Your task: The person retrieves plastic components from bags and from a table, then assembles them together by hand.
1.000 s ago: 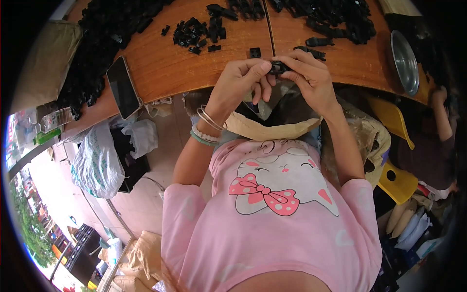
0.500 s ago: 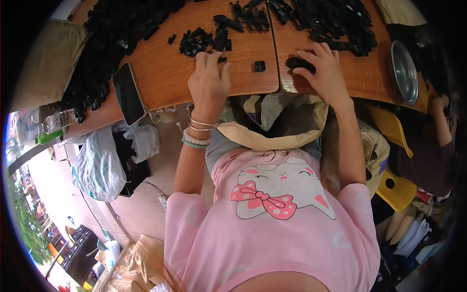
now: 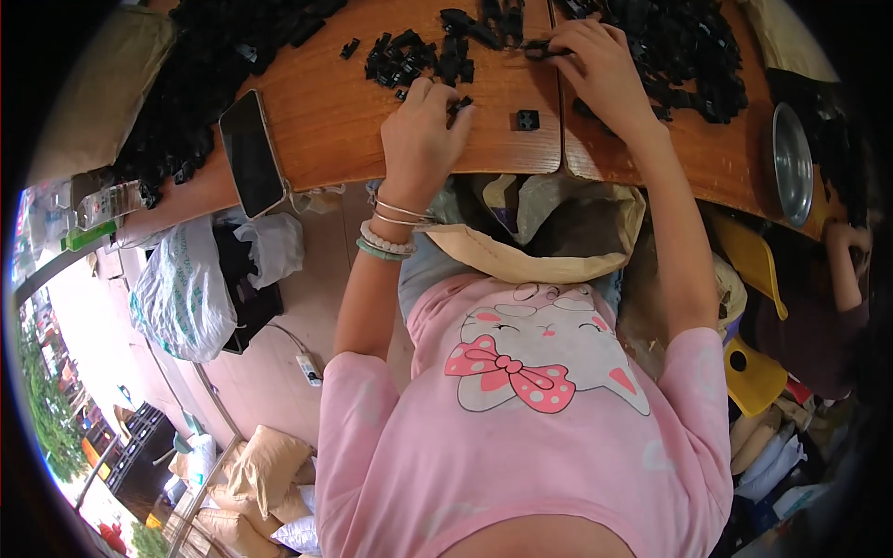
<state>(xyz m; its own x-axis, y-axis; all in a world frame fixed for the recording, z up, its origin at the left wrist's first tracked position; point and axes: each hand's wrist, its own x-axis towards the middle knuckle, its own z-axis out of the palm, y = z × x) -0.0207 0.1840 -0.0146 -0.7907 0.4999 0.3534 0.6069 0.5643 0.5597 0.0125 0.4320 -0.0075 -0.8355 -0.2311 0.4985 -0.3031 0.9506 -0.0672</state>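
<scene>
Small black piece (image 3: 459, 107), partly hidden by the left hand (image 3: 418, 139)

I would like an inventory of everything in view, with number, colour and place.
Tabletops: two, brown, across top
Loose parts: uncountable, black, on tabletops
Phone: one, black, left table edge
Bowl: one, silver, right table edge
Open bag: one, tan, at lap
Plastic bags: apparently two, white, below phone
Chair: apparently one, yellow, right
Packages: several, tan, lower left
Another person's hand: one, far right
Shirt: one, pink, lower centre
Bracelets: several, pale, left wrist
Left hand: one, bare, at small black part
Right hand: one, bare, holding long black part
</scene>
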